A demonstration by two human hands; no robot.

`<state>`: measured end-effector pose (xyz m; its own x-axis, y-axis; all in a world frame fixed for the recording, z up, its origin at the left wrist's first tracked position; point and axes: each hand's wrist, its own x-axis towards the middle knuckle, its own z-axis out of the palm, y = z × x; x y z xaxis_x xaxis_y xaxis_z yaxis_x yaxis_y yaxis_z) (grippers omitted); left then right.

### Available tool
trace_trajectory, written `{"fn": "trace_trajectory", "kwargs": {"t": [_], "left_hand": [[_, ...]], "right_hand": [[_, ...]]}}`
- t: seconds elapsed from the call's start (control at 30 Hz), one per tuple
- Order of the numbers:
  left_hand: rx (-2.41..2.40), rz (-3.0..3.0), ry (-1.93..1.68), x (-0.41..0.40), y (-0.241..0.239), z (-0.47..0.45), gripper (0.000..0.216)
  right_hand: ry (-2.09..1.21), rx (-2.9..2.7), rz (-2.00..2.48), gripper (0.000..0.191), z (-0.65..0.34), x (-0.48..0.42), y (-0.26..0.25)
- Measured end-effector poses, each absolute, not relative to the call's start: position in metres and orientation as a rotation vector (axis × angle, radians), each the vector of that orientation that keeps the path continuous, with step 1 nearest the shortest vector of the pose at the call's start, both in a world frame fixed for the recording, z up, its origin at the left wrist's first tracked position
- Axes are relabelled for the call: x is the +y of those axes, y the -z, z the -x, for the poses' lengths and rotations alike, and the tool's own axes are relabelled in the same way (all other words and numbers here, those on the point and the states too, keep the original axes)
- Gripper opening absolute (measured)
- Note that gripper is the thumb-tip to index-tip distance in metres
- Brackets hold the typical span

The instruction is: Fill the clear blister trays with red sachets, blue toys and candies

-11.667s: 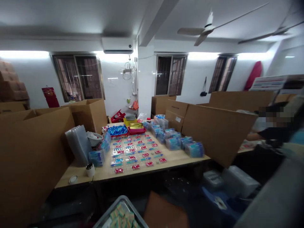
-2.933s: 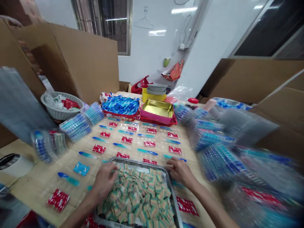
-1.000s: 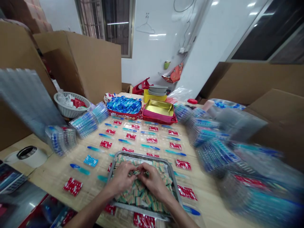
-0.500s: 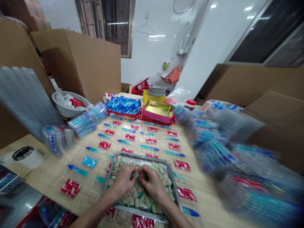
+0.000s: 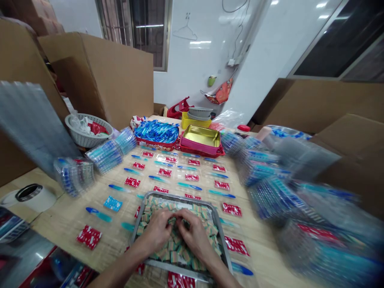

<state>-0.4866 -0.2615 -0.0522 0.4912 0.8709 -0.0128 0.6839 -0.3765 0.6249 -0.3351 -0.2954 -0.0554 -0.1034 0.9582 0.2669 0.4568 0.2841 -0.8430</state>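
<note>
A metal tray [image 5: 216, 224] full of small striped, many-coloured blocks [image 5: 180, 256] lies on the wooden table in front of me. Both my hands rest in the tray, side by side. My left hand [image 5: 157, 232] and my right hand [image 5: 195, 236] have their fingers curled and pressed together over the blocks at the tray's middle, fingertips touching. What they grip between them is hidden under the fingers.
Clear packs with red packets [image 5: 132, 182] and blue pens [image 5: 188, 186] lie in rows on the table. Behind them stand a red tray of blue pens [image 5: 156, 134], a gold tin [image 5: 200, 138] and a white basket [image 5: 87, 132]. Stacked packs [image 5: 264, 180] crowd the right; cardboard boxes [image 5: 114, 76] surround.
Both hands came from the tray's far corners to its middle and closed together on the blocks. In the last second they have slid slightly toward me.
</note>
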Motion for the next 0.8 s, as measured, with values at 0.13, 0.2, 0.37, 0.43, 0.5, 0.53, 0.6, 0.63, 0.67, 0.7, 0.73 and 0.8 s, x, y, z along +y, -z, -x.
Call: {"fn": "trace_trajectory", "kwargs": {"t": [0.13, 0.2, 0.37, 0.43, 0.5, 0.53, 0.6, 0.63, 0.67, 0.7, 0.73, 0.8], "left_hand": [[1.309, -2.13, -0.472, -0.262, 0.052, 0.486, 0.032], [1.309, -2.112, -0.489, -0.262, 0.051, 0.485, 0.035], [1.31, -2.075, -0.471, -0.263, 0.049, 0.485, 0.039], [1.301, -2.077, -0.468, -0.264, 0.048, 0.485, 0.04], [1.275, -2.074, -0.493, -0.264, 0.049, 0.485, 0.042], [1.257, -2.069, -0.508, -0.264, 0.049, 0.485, 0.043], [1.231, -2.052, -0.536, -0.264, 0.05, 0.485, 0.046], [1.225, -2.044, -0.546, -0.264, 0.05, 0.485, 0.048], [1.222, -2.037, -0.553, -0.263, 0.05, 0.485, 0.049], [1.22, -2.032, -0.558, -0.263, 0.049, 0.485, 0.05], [1.221, -2.023, -0.562, -0.262, 0.048, 0.484, 0.051], [1.226, -1.988, -0.556, -0.261, 0.046, 0.482, 0.051]], "right_hand": [[-0.688, -1.777, 1.288, 0.029, 0.334, -0.296, 0.058], [-0.646, -1.824, 1.294, 0.033, 0.334, -0.297, 0.061], [-0.642, -1.849, 1.321, 0.033, 0.333, -0.3, 0.067], [-0.654, -1.839, 1.329, 0.031, 0.333, -0.301, 0.068], [-0.648, -1.841, 1.332, 0.029, 0.332, -0.301, 0.068], [-0.645, -1.848, 1.33, 0.029, 0.331, -0.301, 0.067], [-0.654, -1.875, 1.324, 0.028, 0.33, -0.299, 0.066], [-0.665, -1.896, 1.321, 0.028, 0.329, -0.298, 0.065], [-0.676, -1.916, 1.323, 0.028, 0.328, -0.297, 0.064], [-0.682, -1.934, 1.326, 0.028, 0.328, -0.296, 0.063], [-0.681, -1.946, 1.328, 0.027, 0.327, -0.295, 0.062], [-0.662, -1.952, 1.327, 0.026, 0.327, -0.295, 0.06]]}}
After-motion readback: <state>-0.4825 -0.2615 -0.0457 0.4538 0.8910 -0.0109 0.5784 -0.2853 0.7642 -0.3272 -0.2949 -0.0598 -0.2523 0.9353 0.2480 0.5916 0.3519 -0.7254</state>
